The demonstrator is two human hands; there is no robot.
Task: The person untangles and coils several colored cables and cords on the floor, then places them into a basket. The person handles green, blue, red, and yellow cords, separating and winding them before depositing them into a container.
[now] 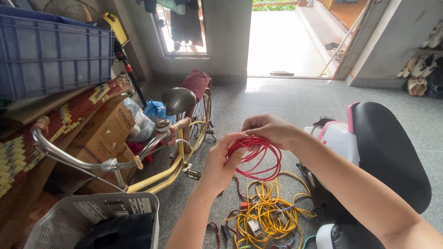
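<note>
- We hold a red wire (256, 157) coiled in loops, raised above the floor (286, 101) between our two hands.
- Our left hand (220, 163) closes its grip on the left side of the coil, fingers wrapped around the strands.
- Our right hand (270, 130) pinches the top of the coil, grip closed on it.
- Below the coil, a tangle of yellow wires (265, 212) lies on the floor.
- A yellow bicycle (170, 152) stands to our left, with a white basket (83, 219) at its front.
- A scooter seat (387, 152) sits on our right.
</note>
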